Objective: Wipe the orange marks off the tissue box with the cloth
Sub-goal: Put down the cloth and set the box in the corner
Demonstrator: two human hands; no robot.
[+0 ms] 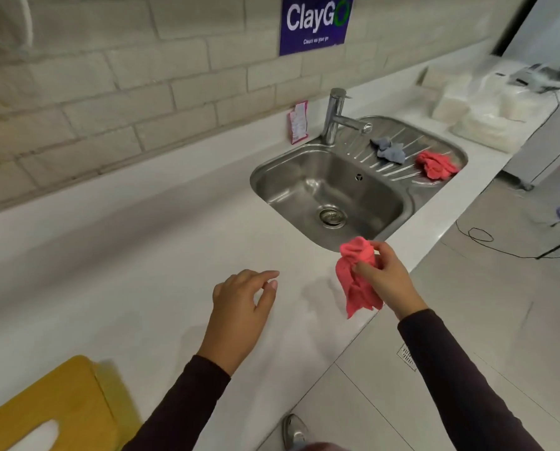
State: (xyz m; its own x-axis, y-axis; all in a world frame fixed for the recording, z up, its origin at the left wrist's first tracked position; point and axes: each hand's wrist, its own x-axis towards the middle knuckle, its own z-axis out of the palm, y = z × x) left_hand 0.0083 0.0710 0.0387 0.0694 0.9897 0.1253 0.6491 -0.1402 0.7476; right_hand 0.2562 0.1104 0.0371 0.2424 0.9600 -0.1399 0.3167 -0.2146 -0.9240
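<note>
My right hand (386, 275) grips a bunched pink cloth (358, 278) above the front edge of the white counter (141, 255), just in front of the sink; the cloth's loose end hangs down. My left hand (242, 301) hovers over the counter to the left of the cloth, fingers loosely curled and holding nothing. A yellow tissue box (54, 408) with a white slot in its top lies at the bottom left corner, blurred and partly cut off by the frame; no marks are discernible on it.
A steel sink (334, 193) with a tap (335, 117) is set in the counter. On its drainboard lie a grey cloth (389, 150) and another pink cloth (434, 165). Wrapped white packs (487, 109) sit at far right. Tiled floor lies beyond the counter's edge.
</note>
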